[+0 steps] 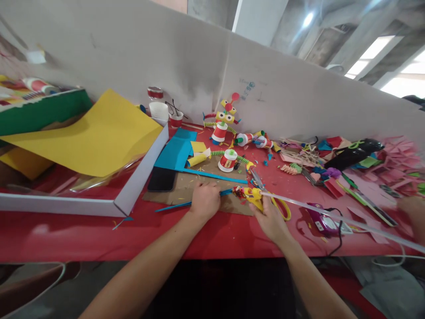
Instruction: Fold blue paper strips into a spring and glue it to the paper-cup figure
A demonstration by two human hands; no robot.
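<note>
My left hand [206,199] is closed on a narrow blue paper strip [172,207], whose ends stick out on both sides of the fist. In my right hand [270,219] is a yellow hot glue gun [252,195], its nozzle end close to the strip's right end. A long clear glue stick [315,207] runs out of its back to the right. Beside that hand lie scissors [283,208] with yellow handles, partly hidden. A paper cup figure [228,160] with green and yellow folded-paper arms stands just beyond, on the cardboard [182,190].
To the left, a white tray [133,188] holds a large yellow sheet [96,137]. Blue paper [175,150] and a phone [161,179] lie near it. More cup figures [219,130] are along the wall. A purple device [323,220] with a cord and another person's hand [413,212] are right.
</note>
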